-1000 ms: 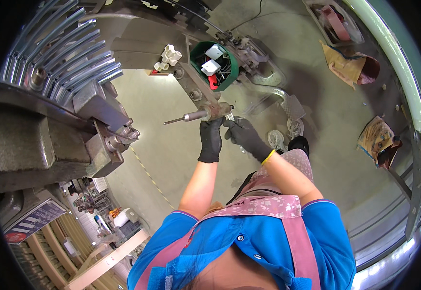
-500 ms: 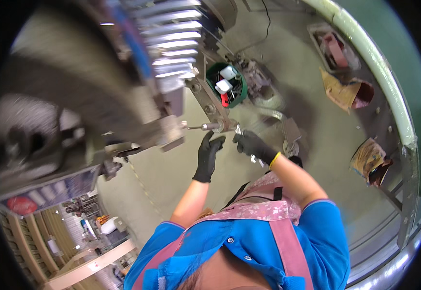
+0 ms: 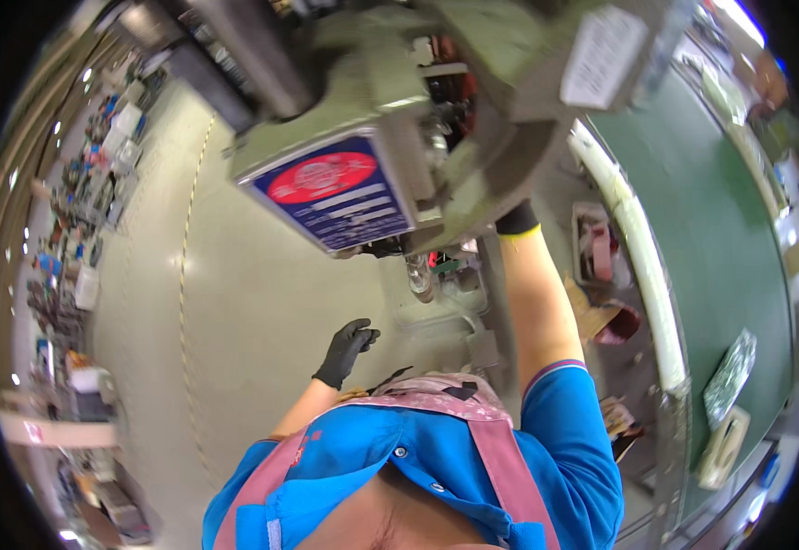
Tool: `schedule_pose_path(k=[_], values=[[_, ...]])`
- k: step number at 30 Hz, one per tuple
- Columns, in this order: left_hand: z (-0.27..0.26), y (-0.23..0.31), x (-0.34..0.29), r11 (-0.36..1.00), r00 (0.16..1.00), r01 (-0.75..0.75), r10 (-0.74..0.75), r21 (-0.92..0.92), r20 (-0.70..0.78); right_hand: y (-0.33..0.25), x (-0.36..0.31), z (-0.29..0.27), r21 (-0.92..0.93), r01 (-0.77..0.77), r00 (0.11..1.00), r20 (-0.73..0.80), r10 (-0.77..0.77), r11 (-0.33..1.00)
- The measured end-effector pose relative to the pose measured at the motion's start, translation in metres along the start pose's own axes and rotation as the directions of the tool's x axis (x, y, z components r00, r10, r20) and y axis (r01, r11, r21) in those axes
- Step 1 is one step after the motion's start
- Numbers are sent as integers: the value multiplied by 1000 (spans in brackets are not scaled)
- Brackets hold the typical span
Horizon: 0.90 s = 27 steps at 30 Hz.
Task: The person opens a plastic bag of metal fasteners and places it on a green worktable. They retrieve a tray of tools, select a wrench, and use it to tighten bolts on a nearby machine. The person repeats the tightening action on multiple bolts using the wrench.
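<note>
My left hand [image 3: 348, 353], in a dark glove, hangs in front of me at waist height, fingers loosely curled but apart and nothing seen in them. My right arm is stretched forward, and the gloved right hand [image 3: 516, 220] goes behind the curved edge of a large grey-green machine [image 3: 500, 174]. Its fingers are hidden there, so what they touch or hold does not show. On the machine's near face is a blue panel [image 3: 335, 191] with a red oval. Two thick dark cylinders [image 3: 257, 55] stand at its upper left.
Right of me runs a green belt surface [image 3: 684, 183] with a plastic-wrapped packet [image 3: 729, 376] on it. A wrapped white tube [image 3: 633, 220] lines its edge. Beside that, a tray [image 3: 595, 243] and an opened cardboard box [image 3: 606, 319] sit low. A striped line [image 3: 182, 275] crosses the floor.
The view has swung up and the machine now fills the upper middle. My left hand has dropped away from a metal rod. My right hand, earlier on a shiny metal tool, has reached behind the machine.
</note>
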<state>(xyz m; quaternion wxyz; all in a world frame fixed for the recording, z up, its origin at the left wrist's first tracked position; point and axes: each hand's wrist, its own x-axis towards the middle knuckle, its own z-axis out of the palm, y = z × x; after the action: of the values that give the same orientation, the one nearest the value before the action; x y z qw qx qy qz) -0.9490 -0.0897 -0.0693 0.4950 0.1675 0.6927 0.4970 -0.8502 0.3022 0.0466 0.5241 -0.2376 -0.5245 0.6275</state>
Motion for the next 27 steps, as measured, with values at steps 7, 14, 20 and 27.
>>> schedule_pose_path(k=[7,14,20,27], values=[[-45,-9,-40,961,980,-188,170,-202,-106,49,-28,33,-160,-89,996,-13,88,983],[-50,-16,-9,951,947,-277,246,-137,-207,67,-4,25,-178,-50,999,-3,50,983],[-95,-21,-59,961,968,-205,171,-185,-184,85,-52,28,-144,-61,998,-8,61,988],[-88,22,-33,878,879,-476,477,-53,-3,71,-184,64,-201,-229,954,146,260,952]])
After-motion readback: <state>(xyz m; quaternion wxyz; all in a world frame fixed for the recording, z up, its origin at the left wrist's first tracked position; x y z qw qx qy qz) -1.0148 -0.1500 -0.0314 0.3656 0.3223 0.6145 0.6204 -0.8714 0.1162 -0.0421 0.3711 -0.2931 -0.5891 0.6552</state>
